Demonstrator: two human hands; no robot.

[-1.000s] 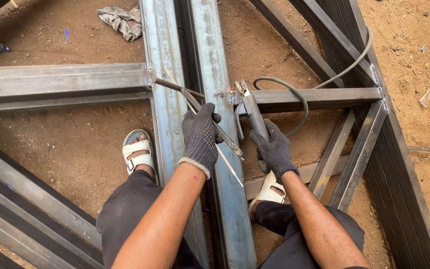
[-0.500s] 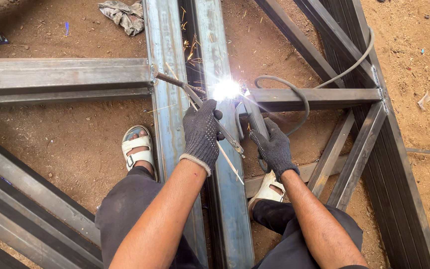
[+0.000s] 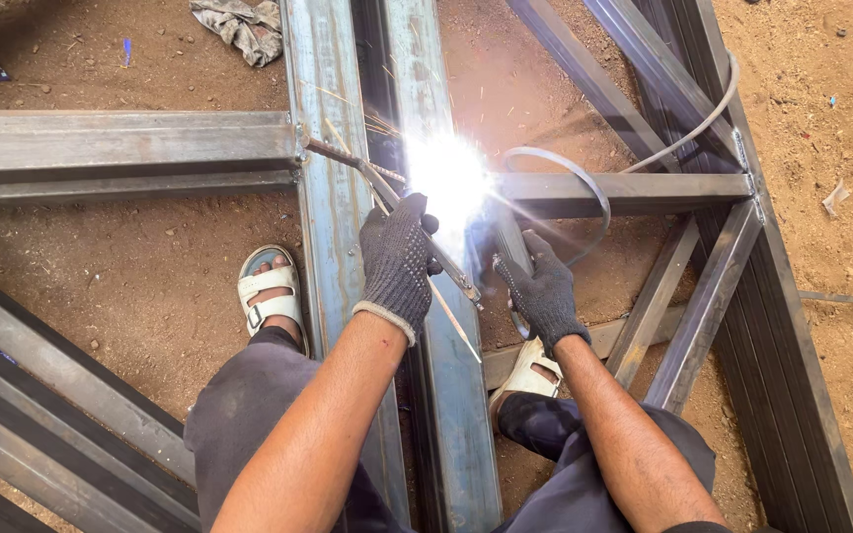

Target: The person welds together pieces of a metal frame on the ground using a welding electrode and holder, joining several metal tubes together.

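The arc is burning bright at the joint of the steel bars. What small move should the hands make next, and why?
Probably hold the right hand steady on the electrode holder and creep it slowly along the seam: the arc burns where the cross bar meets the long beam, and the left hand braces there.

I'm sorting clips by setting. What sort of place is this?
Probably an outdoor metal fabrication yard or building site. A frame of steel beams lies on bare dirt ground, a bright welding arc flares at a joint, and the gloved right hand grips a cabled electrode holder.
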